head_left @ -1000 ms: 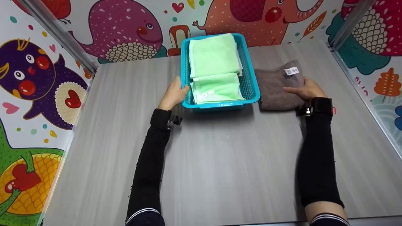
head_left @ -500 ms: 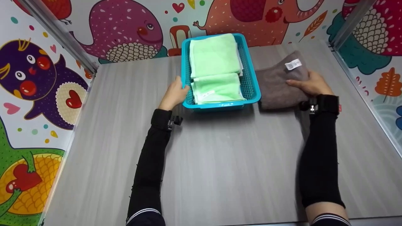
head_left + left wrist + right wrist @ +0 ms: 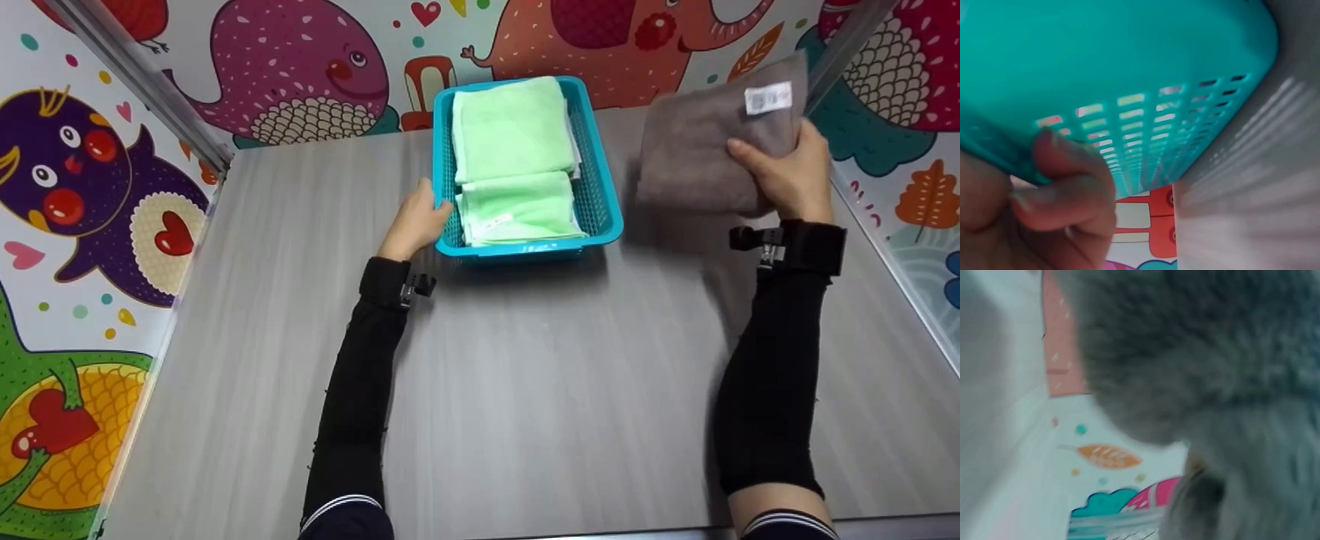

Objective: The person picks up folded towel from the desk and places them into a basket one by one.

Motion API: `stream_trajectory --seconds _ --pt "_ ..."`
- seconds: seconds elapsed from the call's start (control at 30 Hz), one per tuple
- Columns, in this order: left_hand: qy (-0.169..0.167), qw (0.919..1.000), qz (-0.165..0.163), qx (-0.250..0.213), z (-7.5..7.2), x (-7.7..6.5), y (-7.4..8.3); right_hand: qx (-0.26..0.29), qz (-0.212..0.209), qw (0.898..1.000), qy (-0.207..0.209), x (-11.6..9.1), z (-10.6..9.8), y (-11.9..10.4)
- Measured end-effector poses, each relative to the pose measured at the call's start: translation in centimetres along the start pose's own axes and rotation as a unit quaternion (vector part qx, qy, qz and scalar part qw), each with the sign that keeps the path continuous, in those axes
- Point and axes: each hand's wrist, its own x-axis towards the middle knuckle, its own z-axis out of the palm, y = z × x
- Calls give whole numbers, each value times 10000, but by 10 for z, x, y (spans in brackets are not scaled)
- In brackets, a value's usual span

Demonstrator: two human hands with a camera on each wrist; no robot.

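Note:
My left hand (image 3: 415, 221) grips the left rim of a teal plastic basket (image 3: 604, 202); in the left wrist view its fingers (image 3: 1072, 197) curl at the rim beside the slotted wall. Inside the basket lie two folded light green towels, a larger one (image 3: 514, 131) behind a smaller one (image 3: 521, 210). To the right of the basket, my right hand (image 3: 799, 169) holds a folded brown towel (image 3: 694, 150) with a white label, thumb on top. This towel hangs above the table, apart from the basket. Its fuzzy cloth fills much of the right wrist view, hiding most of the fingers.
The basket stands on a grey wood-grain table (image 3: 525, 390), close to the back wall (image 3: 300, 75) with its cartoon animals. Patterned panels also close off the left and right sides. Metal posts (image 3: 142, 82) stand at the back corners.
The right hand has lifted the brown towel off the table and carried it up and to the right. The left hand and the basket have stayed in place.

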Motion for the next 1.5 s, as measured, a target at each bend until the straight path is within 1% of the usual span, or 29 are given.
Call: stream_trajectory --seconds 0.07,0.13,0.27,0.37,0.5,0.67,0.83,0.87,0.93,1.0,1.07,1.1,1.13,1.17,1.2,1.23,1.27,1.3,1.37,1.4,1.43,1.5 --pt "36 10000 -4 -1 0 0 0 412 -143 9988 233 -6 5 -11" --pt "81 10000 6 41 0 0 1 803 -354 9953 400 -12 11 -22" --pt "265 9995 63 171 0 1 1 1551 -831 9829 541 -24 25 -42" --pt "413 9988 114 257 0 2 1 1873 -1168 9738 548 -31 39 -53" --pt "509 9981 139 314 0 0 1 2002 -1583 9659 439 -40 62 -67" --pt "481 9979 103 419 -1 -2 0 2002 -2144 9557 222 -53 90 -84" --pt "409 9978 103 518 -1 -1 2 1864 -2446 9515 36 -71 111 -99" --pt "431 9974 118 572 -1 -1 2 1794 -2466 9524 -6 -75 113 -102" --pt "515 9957 163 756 -2 -1 3 1685 -2533 9526 -80 -83 117 -107" --pt "740 9916 279 1025 -2 -2 5 1652 -2579 9518 -163 -88 120 -110" --pt "1052 9862 486 1180 -3 -4 9 1648 -2618 9507 -196 -91 123 -113" --pt "1202 9841 636 1143 -3 -6 13 1685 -2630 9497 -229 -92 125 -113" --pt "1324 9827 830 997 -3 -8 17 1717 -2648 9485 -266 -92 127 -112" --pt "1358 9829 1045 666 -2 -10 22 1729 -2656 9480 -301 -91 129 -111" --pt "1329 9824 1295 224 -1 -13 27 1734 -2671 9473 -334 -90 132 -110" --pt "1224 9797 1563 -274 0 -16 33 1712 -2681 9474 -361 -88 134 -107" --pt "1077 9744 1822 -752 2 -19 38 1665 -2685 9480 -382 -85 137 -105" --pt "890 9659 2135 -1167 5 -21 44 1624 -2681 9487 -408 -83 140 -102" --pt "469 9462 2699 -1723 10 -25 52 1545 -2672 9501 -444 -78 146 -97" --pt "330 9370 2953 -1839 13 -26 55 1531 -2670 9504 -460 -75 148 -95" --pt "246 9298 3158 -1877 15 -27 57 1499 -2660 9511 -465 -74 149 -93" --pt "217 9182 3501 -1838 18 -28 59 1408 -2631 9531 -514 -72 151 -91"
